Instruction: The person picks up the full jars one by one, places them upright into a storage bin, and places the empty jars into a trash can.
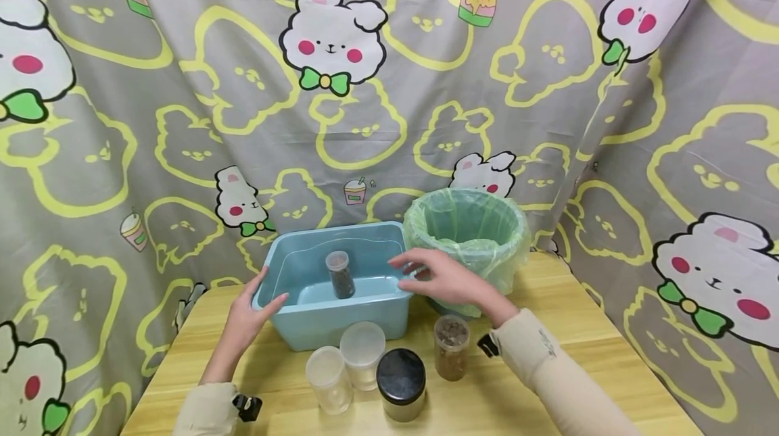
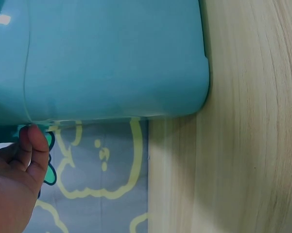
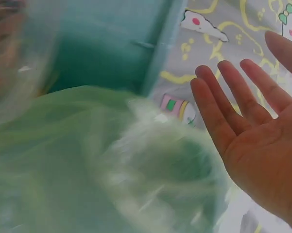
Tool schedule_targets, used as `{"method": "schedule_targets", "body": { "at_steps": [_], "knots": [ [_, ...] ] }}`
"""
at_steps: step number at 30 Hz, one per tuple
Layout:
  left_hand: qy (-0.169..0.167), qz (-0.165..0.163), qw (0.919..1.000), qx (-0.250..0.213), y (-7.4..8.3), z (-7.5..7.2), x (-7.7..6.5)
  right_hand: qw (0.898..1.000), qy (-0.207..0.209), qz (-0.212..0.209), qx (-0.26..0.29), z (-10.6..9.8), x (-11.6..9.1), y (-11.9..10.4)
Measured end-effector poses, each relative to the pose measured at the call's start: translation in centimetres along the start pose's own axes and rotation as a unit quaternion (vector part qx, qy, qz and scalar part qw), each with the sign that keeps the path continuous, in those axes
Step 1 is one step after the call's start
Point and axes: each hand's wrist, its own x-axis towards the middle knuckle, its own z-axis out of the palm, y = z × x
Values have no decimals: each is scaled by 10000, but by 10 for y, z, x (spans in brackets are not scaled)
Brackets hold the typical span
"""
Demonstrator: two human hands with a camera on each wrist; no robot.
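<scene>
My left hand [image 1: 246,318] is at the front left corner of a blue plastic basin [image 1: 341,318]. Thumb and fingers are spread apart, and in the left wrist view the fingertips [image 2: 36,136] touch the basin's rim. Over the basin's right rim hovers my right hand [image 1: 447,277], fingers spread and holding nothing; the right wrist view shows its bare palm [image 3: 267,155]. Inside the basin a clear lidded jar [image 1: 341,277] with dark contents stands slightly tilted.
In front of the basin stand two clear empty-looking jars [image 1: 328,382] [image 1: 363,355], a black-lidded jar [image 1: 402,382] and a jar of brown pieces [image 1: 451,348]. A bin with a green liner [image 1: 505,260] stands at the right, against the patterned curtain [image 1: 365,118].
</scene>
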Motion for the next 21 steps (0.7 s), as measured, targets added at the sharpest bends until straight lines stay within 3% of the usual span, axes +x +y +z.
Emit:
{"method": "schedule_targets", "body": {
  "at_steps": [11, 21],
  "knots": [
    [3, -23, 10000, -7, 0, 1, 0, 9969, 409, 372, 563, 12, -78, 61],
    [27, -51, 10000, -20, -1, 2, -1, 9929, 241, 619, 985, 27, -98, 91]
  ]
}}
